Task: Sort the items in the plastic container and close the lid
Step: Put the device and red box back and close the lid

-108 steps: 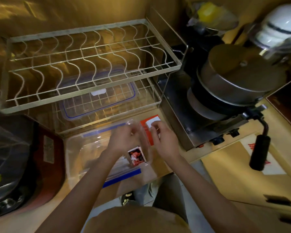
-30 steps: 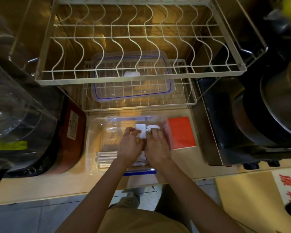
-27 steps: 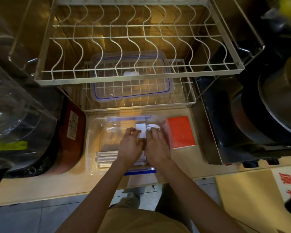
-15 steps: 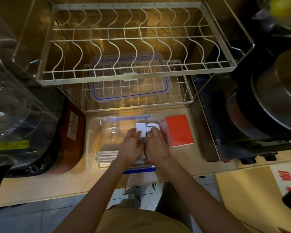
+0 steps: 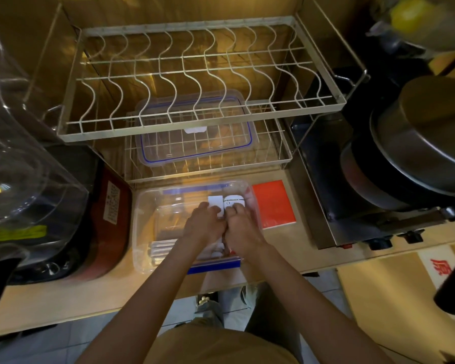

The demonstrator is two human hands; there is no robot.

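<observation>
A clear plastic container [image 5: 145,232] with blue clips stands open on the wooden counter. Both hands are inside it, side by side. My left hand [image 5: 204,224] rests its fingertips on a flat white rectangular piece [image 5: 215,201]. My right hand [image 5: 241,228] presses its fingers on a small white rounded case [image 5: 233,199] at the container's far right. Several white stick-like items [image 5: 163,246] lie along the near left of the container. The clear lid [image 5: 195,132] with a blue seal lies on the lower tier of the wire rack behind.
A red flat booklet [image 5: 273,203] lies right of the container. The two-tier wire dish rack [image 5: 200,74] overhangs at the back. A steel appliance with a pot [image 5: 418,143] stands to the right, a clear dome and dark red cooker [image 5: 108,219] to the left.
Earlier my hands held a small picture card above the container. Over the last second they have stayed inside the container, on the white pieces, with only a slight camera shift.
</observation>
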